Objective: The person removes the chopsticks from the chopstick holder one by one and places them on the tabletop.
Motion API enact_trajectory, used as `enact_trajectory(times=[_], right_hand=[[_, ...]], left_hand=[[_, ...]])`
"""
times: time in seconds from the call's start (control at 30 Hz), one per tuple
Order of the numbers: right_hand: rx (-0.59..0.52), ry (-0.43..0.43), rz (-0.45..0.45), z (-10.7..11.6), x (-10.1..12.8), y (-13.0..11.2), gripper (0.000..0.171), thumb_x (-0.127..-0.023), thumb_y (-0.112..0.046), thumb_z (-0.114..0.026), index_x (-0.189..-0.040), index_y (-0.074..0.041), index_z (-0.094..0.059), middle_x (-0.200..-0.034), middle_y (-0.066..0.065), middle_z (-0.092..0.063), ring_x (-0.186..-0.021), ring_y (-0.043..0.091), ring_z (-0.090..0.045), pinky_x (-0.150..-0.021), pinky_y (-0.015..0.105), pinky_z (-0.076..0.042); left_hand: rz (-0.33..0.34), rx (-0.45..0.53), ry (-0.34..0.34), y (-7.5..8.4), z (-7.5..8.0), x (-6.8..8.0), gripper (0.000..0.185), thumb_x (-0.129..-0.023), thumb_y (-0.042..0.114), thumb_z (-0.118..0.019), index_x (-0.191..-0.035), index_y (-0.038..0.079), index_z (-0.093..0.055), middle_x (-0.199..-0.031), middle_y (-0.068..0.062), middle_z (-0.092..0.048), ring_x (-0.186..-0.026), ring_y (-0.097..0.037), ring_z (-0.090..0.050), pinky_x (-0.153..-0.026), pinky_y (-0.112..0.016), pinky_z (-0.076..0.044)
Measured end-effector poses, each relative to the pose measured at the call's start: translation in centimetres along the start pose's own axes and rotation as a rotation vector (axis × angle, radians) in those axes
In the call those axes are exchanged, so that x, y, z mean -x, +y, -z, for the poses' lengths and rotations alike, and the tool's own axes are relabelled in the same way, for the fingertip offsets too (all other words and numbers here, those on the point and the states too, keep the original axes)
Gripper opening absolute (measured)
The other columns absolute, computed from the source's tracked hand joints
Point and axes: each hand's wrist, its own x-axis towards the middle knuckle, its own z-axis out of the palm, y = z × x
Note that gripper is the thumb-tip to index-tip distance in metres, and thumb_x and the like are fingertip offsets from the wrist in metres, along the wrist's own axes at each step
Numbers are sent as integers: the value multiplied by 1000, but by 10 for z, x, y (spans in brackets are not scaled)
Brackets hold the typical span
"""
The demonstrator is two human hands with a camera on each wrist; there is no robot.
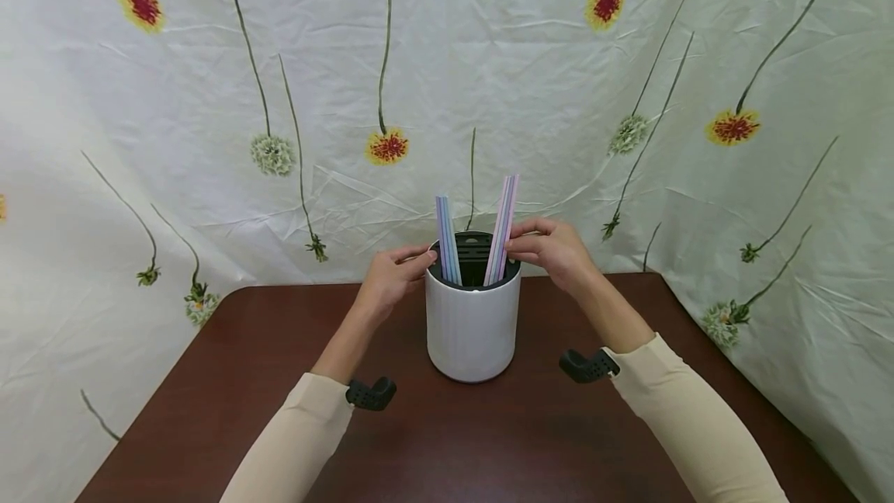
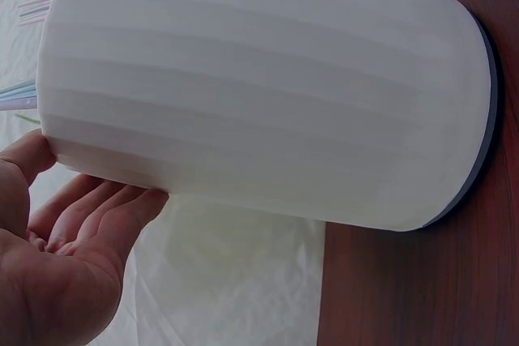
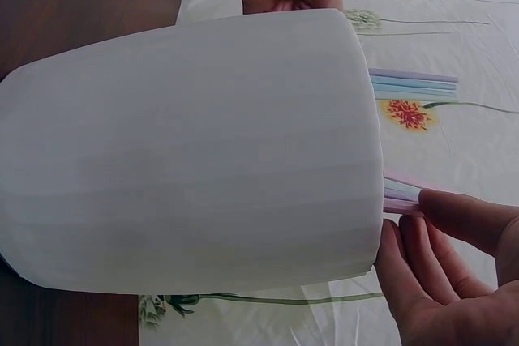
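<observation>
A white cylindrical holder (image 1: 472, 328) with a dark inner insert stands on the brown table (image 1: 454, 449). Two bundles of pastel straws lean out of it: a bluish one (image 1: 448, 241) on the left and a pink one (image 1: 503, 225) on the right. My left hand (image 1: 393, 274) rests with relaxed fingers against the holder's rim beside the bluish bundle. In the left wrist view its fingers (image 2: 97, 220) lie along the holder (image 2: 259, 95). My right hand (image 1: 552, 248) pinches the pink bundle (image 3: 401, 192) just above the rim, thumb (image 3: 466, 212) on top.
A cream cloth printed with flowers (image 1: 628, 99) hangs close behind the table and drapes down both sides. The table's left and right edges run diagonally toward me. Black camera mounts (image 1: 370, 394) sit on both wrists.
</observation>
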Motion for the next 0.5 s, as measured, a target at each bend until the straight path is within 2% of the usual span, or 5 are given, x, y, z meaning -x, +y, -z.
enact_trajectory(times=[0.3, 0.5], right_hand=[[32, 25, -19, -3, 0, 0, 26, -92, -1, -71, -114, 10, -63, -115, 13, -65, -86, 10, -73, -86, 27, -60], [39, 30, -30, -2, 0, -3, 25, -92, -3, -71, -114, 8, -63, -104, 7, -69, -83, 11, -73, -84, 28, -61]], left_hand=[[6, 10, 3, -1, 0, 0, 50, -96, 34, -72, -138, 10, -64, -141, -12, -62, -126, -26, -63, -106, -47, -51], [8, 9, 4, 0, 0, -1, 49, -95, 34, -73, -138, 10, -65, -140, -12, -63, -125, -26, -63, -106, -47, -51]])
